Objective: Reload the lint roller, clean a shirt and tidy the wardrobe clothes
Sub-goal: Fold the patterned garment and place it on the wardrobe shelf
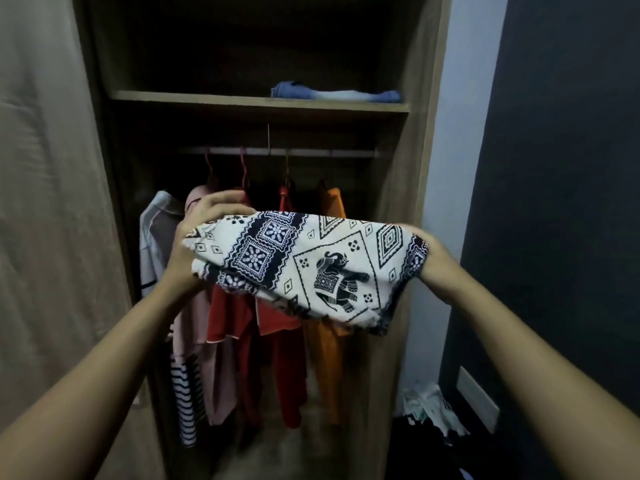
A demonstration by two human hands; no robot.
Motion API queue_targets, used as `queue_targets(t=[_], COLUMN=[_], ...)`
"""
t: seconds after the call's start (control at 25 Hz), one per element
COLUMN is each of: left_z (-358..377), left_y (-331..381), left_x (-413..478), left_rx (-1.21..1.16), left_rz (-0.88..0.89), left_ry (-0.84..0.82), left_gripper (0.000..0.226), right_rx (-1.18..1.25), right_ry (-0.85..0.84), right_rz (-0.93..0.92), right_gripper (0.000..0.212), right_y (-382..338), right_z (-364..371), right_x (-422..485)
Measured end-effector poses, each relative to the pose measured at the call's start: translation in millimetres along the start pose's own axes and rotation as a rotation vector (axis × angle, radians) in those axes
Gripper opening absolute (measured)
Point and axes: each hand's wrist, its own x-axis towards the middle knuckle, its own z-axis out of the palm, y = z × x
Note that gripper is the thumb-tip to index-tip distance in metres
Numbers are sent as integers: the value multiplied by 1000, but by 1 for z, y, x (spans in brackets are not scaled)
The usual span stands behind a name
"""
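A folded white garment (pixel 304 265) with a dark blue elephant and diamond print is held up in front of the open wardrobe (pixel 415 168). My left hand (pixel 204 220) grips its left end, fingers curled over the top edge. Its right end is gripped by my right hand (pixel 424 251), mostly hidden under the cloth. Behind it, several clothes hang from the rail (pixel 277 151): a pale striped top (pixel 156 244), a pink one (pixel 194 327), red ones (pixel 242 327) and an orange one (pixel 327 358). No lint roller is in view.
Folded blue jeans (pixel 336 93) lie on the right of the wooden shelf (pixel 207 98) above the rail. A beige wardrobe door (pixel 45 202) stands open at the left. A dark wall (pixel 561 168) is at the right, with a heap of clothes and a bag (pixel 429 407) on the floor.
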Motion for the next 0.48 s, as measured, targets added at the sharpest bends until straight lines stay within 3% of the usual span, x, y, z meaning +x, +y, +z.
queue_targets(t=[0.12,0.24,0.32,0.4,0.48], left_z=[-4,10,11,7,4], left_y=[7,28,32,27,17], left_x=[6,9,12,23,28], left_rx=[38,3,48,74,158], left_rz=[52,176,276,231,214], left_ry=[1,-2,-90,-146,-209], left_gripper=[25,34,56,57,50], right_rx=[117,414,613,775,819], right_ry=[-37,-36,-76,-116,-89], right_rz=[90,343,521,617,645], right_gripper=[37,20,38,57,61], right_y=[3,2,6,11,18], right_z=[4,13,21,30,36], right_x=[-2,-5,-13,-22,-24])
